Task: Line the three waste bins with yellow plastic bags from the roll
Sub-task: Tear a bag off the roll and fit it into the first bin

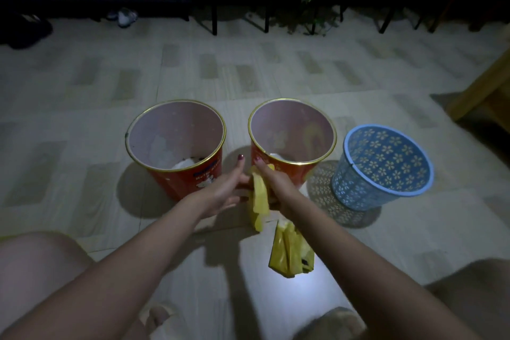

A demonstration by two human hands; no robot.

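Both hands — left hand (pixel 229 188) and right hand (pixel 276 183) — grip a folded yellow bag (pixel 260 196). Three unlined bins stand on the floor (pixel 82 91) beyond — the blue basket (pixel 383 168) rightmost.

Left red bin (pixel 190 174): blue label, white lettering, too blurred to read.

Both hands, left hand (pixel 226 188) and right hand (pixel 271 182), grip a folded yellow bag (pixel 259 199); two red bins (pixel 176 143) (pixel 292 132) stand just beyond, a blue basket (pixel 383 168) to the right.
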